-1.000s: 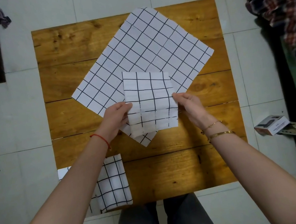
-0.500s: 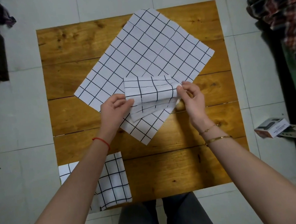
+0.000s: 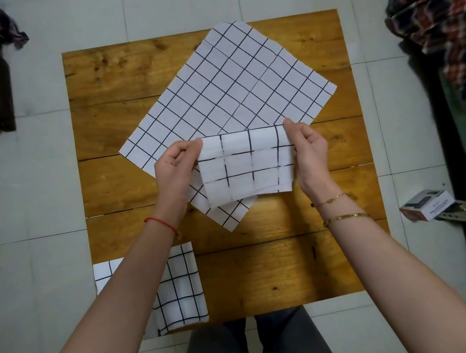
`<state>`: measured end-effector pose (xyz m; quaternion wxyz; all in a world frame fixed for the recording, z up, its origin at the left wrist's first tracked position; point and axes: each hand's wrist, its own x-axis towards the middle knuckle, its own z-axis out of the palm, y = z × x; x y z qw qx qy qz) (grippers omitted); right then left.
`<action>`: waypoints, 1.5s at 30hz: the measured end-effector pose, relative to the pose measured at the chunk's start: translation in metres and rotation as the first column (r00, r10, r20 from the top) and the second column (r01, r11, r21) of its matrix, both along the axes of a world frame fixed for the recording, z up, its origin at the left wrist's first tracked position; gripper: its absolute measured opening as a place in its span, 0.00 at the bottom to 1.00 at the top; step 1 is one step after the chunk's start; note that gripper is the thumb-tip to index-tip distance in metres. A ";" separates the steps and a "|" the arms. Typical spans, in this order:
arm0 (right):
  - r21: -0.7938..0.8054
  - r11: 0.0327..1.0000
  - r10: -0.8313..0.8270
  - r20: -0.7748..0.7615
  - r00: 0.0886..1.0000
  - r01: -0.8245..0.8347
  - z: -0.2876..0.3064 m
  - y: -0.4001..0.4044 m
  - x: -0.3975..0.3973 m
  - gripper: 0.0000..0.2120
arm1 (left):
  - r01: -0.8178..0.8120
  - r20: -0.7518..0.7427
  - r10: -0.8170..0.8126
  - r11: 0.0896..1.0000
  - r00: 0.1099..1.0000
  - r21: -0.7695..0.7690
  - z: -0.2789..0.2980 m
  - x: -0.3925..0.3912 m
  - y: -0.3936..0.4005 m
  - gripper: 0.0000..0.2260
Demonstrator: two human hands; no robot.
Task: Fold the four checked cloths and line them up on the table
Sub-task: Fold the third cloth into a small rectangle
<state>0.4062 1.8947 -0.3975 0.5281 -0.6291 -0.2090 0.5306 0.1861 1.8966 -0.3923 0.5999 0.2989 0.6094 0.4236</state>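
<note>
I log the scene from left to right, taking the folded cloth already placed as the reference. It lies flat at the near-left corner of the bench, partly hidden under my left forearm.

Beyond and to the right of that reference, the left hand pinches the upper left corner of the cloth in hand, thumb and fingers closed on the edge. This cloth is folded to a small rectangle, with its long axis running left to right and its lower edge hanging slightly uneven. It is held between the two hands and lifted off the surface. The right hand pinches the upper right corner in the same manner. Both hands stand at about equal distance from the piece, one at each end, so neither has the advantage of reach.

Behind and below the held piece, an unfolded cloth lies spread as a diamond, further from the reference and toward the bench centre. I cannot tell whether a second sheet lies beneath it.

My judgement is that the coming move depends on the open space just to the right of the reference, where the held cloth would go, with its edges kept parallel to the reference.

The surface is varnished wooden planks with seams running left to right. The room has a pale tiled floor, and a small box lies on it, well to the right.
</note>
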 end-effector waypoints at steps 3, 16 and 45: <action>-0.078 0.995 0.065 0.076 0.995 -0.059 -0.011 -0.007 0.001 0.10 | 0.036 0.046 -0.031 0.992 0.998 -0.120 -0.009 -0.001 0.000 0.10; -0.355 0.894 0.398 0.348 0.849 -0.274 -0.062 -0.015 0.000 0.16 | 0.291 -0.136 -0.352 0.896 0.926 -0.336 -0.072 -0.008 -0.008 0.24; -0.298 0.955 0.086 0.316 0.945 0.013 -0.063 -0.007 -0.006 0.06 | 0.312 -0.147 -0.346 0.925 0.927 -0.216 -0.078 -0.014 -0.003 0.23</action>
